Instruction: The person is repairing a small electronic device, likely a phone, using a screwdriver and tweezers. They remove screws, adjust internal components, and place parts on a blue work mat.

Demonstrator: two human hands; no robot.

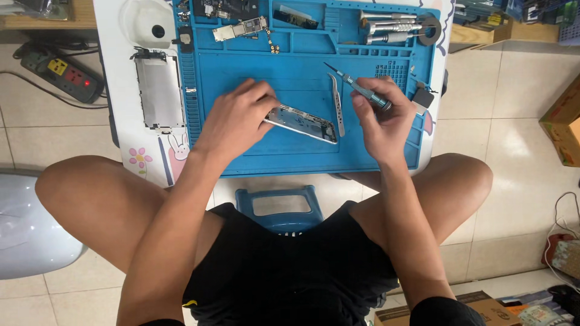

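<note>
My left hand (237,118) grips the left end of an opened phone housing (305,124) that lies on the blue work mat (290,154). My right hand (382,118) holds a small teal-handled screwdriver (356,87), its tip pointing up and left, above the mat. Silver tweezers (336,105) lie on the mat between my two hands, just right of the housing.
A phone screen panel (159,90) lies face down on the white table left of the mat. A circuit board (240,29) and small parts sit in the mat's top trays, with metal screwdriver handles (389,27) top right. A power strip (60,71) lies on the floor left, cardboard boxes (565,130) right.
</note>
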